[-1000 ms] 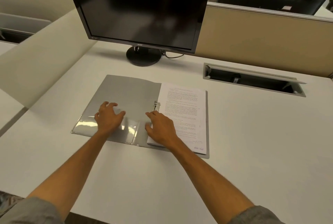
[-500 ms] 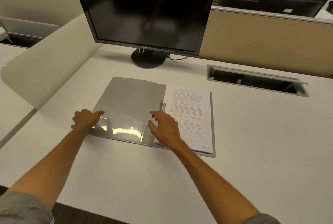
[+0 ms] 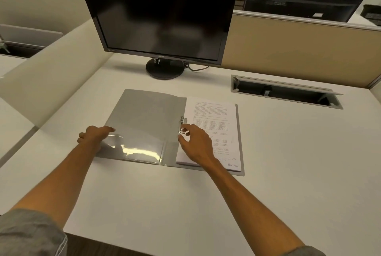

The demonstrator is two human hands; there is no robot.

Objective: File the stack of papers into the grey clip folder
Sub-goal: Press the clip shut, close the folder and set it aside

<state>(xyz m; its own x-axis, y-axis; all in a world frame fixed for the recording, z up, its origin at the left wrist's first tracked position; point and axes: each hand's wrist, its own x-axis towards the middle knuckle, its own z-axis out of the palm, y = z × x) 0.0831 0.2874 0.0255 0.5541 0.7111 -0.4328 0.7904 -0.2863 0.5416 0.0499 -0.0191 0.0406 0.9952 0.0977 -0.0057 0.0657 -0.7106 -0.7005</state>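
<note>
The grey clip folder (image 3: 144, 119) lies open on the tabletop (image 3: 288, 152). The papers (image 3: 214, 119) lie beneath the right hand (image 3: 196, 145), whose fingers (image 3: 190, 127) pinch the metal clip (image 3: 182, 120). The left hand (image 3: 93, 135) grips the cover's left edge.

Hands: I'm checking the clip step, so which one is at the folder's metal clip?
The right hand, fingers at the metal clip beside the papers. The left hand rests at the grey folder's outer left edge, away from the clip.
</note>
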